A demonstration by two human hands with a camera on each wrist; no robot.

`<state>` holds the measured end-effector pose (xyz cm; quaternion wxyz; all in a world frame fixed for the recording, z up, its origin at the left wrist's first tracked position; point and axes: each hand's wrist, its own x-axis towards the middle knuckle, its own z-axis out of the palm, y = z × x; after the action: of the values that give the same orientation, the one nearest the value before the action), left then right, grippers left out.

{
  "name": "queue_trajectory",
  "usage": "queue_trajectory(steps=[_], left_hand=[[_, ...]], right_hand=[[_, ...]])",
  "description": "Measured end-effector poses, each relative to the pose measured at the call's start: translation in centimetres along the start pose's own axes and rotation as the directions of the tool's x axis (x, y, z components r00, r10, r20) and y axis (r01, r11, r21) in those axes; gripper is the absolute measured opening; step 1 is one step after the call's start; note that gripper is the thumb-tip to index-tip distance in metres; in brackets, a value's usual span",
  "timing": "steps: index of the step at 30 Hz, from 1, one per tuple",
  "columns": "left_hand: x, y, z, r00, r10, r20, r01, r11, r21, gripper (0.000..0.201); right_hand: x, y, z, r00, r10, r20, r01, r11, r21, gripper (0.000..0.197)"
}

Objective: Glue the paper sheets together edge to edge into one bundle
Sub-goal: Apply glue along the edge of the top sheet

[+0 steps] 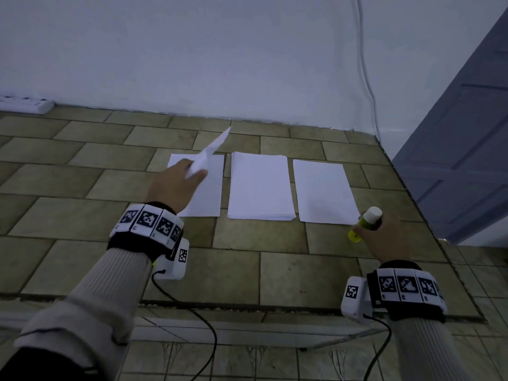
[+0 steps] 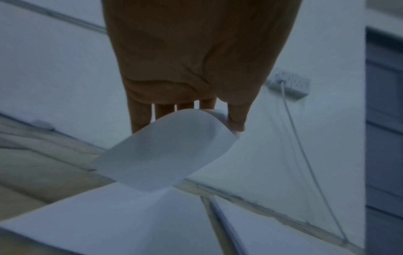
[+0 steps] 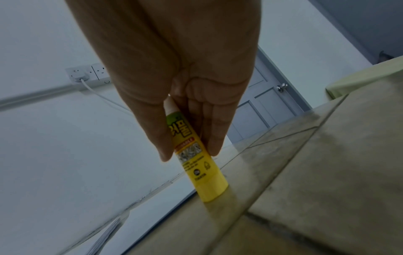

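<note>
Hands in marker-covered wristbands work over a tiled counter point(image 1: 82, 215) set against a pale wall. On the counter, three lots of white paper lie side by side with narrow gaps between them: a single left sheet point(image 1: 209, 193), a thicker middle stack point(image 1: 259, 185) and a single right sheet point(image 1: 323, 191).

The left hand point(image 1: 176, 185) hovers above the left sheet, thumb and fingers pinching a lifted sheet point(image 1: 211, 149) near one corner. That sheet bends in the grip and rises away from the person, its far tip pointing toward the wall. The left wrist view shows the fingers point(image 2: 141, 119) behind the curled paper and the thumb pressed on its edge.

The right hand point(image 1: 384, 237) grips a yellow glue stick point(image 1: 364, 224) at the counter's right side, just beside the near right corner of the right sheet. The stick leans, its white cap point(image 1: 372, 214) up and its yellow base down on the tile. In the right wrist view the thumb and fingers close around the printed barrel point(image 3: 191, 151), with the base planted on the counter.

A white power strip point(image 1: 26, 104) sits at the counter's far left against the wall, a white cable point(image 1: 367, 78) runs down the wall, and a grey-blue door point(image 1: 467, 133) stands at the right.
</note>
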<state>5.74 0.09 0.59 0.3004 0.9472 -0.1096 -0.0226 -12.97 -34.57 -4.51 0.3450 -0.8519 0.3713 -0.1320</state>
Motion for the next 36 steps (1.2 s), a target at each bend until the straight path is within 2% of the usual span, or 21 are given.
queue_trajectory(steps=[2,4,7,10,12,15,19,24,26,27,28,30,31,32,34,36], left_hand=[[-1.4,0.8,-0.1,0.985,0.163,0.055,-0.158,0.984,-0.079,0.043],[-3.2,1.5,0.2,0.938,0.308,0.157,-0.284,0.945,-0.159,0.043],[-5.2,1.4,1.6,0.815,0.457,0.356,-0.421,0.889,-0.179,0.044],[-6.7,0.5,3.2,0.693,0.505,0.514,-0.548,0.833,-0.079,0.049],[-7.6,-0.3,4.1,0.633,0.481,0.606,-0.613,0.790,0.014,0.052],[-8.6,-1.1,4.8,0.596,0.351,0.722,-0.645,0.745,0.170,0.050],[-9.6,-1.6,4.9,0.568,0.361,0.739,-0.712,0.667,0.221,0.057],[-9.9,-1.5,4.1,0.535,0.311,0.785,-0.714,0.664,0.223,0.078],[-10.0,-1.6,3.7,0.557,0.324,0.764,-0.676,0.712,0.190,0.077],[-10.1,-1.6,3.6,0.594,0.338,0.730,-0.638,0.750,0.173,0.075],[-10.3,-1.6,3.6,0.650,0.342,0.679,-0.588,0.792,0.164,0.075],[-10.6,-1.6,3.9,0.799,0.298,0.522,-0.459,0.863,0.212,0.088],[-10.8,-1.5,4.2,0.856,0.262,0.445,-0.405,0.875,0.264,0.100],[-10.9,-1.4,4.5,0.891,0.224,0.394,-0.364,0.873,0.326,0.114],[-11.2,-1.6,5.6,0.921,0.157,0.356,-0.311,0.848,0.428,0.133],[-11.3,-1.8,6.4,0.922,0.121,0.368,-0.303,0.816,0.492,0.136]], right_hand=[[-0.1,-0.1,-0.1,1.000,0.009,0.008,-0.009,1.000,-0.016,0.040],[-0.2,-0.4,-0.3,1.000,0.015,0.009,-0.015,1.000,-0.023,0.042],[-0.5,-0.8,-0.6,0.999,0.022,0.028,-0.022,1.000,-0.010,0.043],[-0.6,-0.9,-0.6,0.999,0.011,0.051,-0.011,1.000,-0.003,0.043],[-0.7,-1.0,-0.6,0.998,0.001,0.061,0.000,1.000,-0.003,0.044],[-1.2,-1.5,-0.6,0.997,-0.026,0.066,0.026,1.000,0.014,0.048],[-1.8,-2.1,-0.1,0.988,-0.103,0.119,0.092,0.991,0.096,0.046],[-3.0,-4.2,0.7,0.957,-0.232,0.177,0.203,0.965,0.168,0.032],[-3.6,-5.0,1.1,0.941,-0.280,0.190,0.243,0.950,0.196,0.029],[-3.8,-5.3,1.3,0.931,-0.301,0.207,0.257,0.942,0.214,0.027],[-4.1,-5.6,1.7,0.920,-0.318,0.228,0.268,0.937,0.224,0.027],[-4.6,-6.3,2.6,0.901,-0.340,0.270,0.279,0.930,0.240,0.028],[-4.8,-6.7,3.2,0.895,-0.345,0.283,0.278,0.927,0.252,0.030],[-5.1,-7.1,3.9,0.893,-0.351,0.283,0.281,0.924,0.261,0.033],[-5.8,-8.0,5.2,0.893,-0.370,0.254,0.303,0.915,0.267,0.038],[-6.3,-9.0,6.3,0.895,-0.380,0.233,0.312,0.908,0.281,0.042]])
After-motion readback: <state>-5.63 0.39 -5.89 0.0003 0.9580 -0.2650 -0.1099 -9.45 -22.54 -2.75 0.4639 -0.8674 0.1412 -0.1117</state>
